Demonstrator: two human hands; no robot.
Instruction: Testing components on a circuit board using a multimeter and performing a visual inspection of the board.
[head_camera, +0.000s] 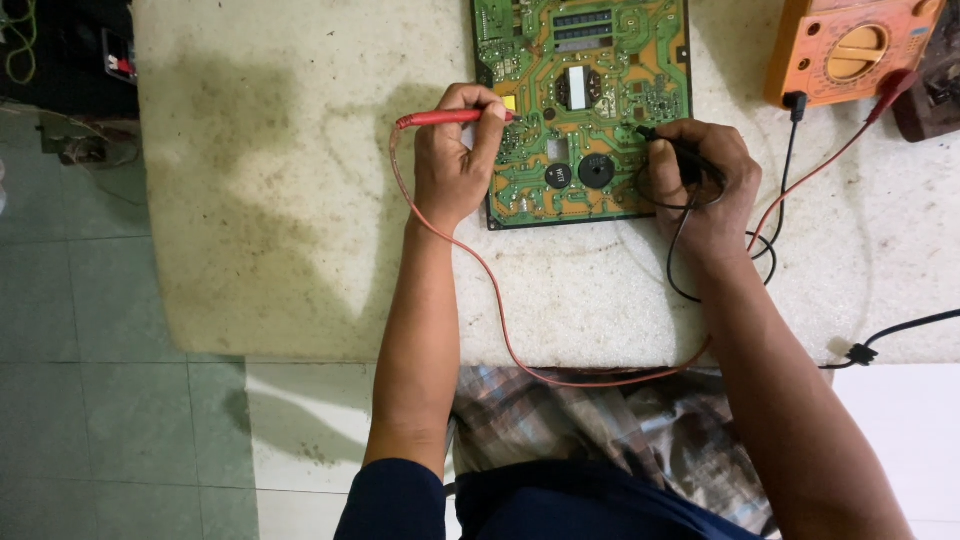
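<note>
A green circuit board (585, 70) with orange traces lies on the pale worktable (300, 200). My left hand (455, 160) grips a red test probe (440, 118), its tip resting at the board's left edge. My right hand (700, 175) pinches a black test probe (660, 135) whose tip touches the board's right side. A red lead (500, 320) and a black lead (680, 250) trail from the probes toward an orange multimeter (850, 50) at the top right.
A dark object (930, 95) sits right of the multimeter. Another black cable (890, 335) runs across the table's right edge. Green floor tiles (90, 400) lie to the left, with wires and clutter at the top left (60, 60). Checked cloth (590, 420) covers my lap.
</note>
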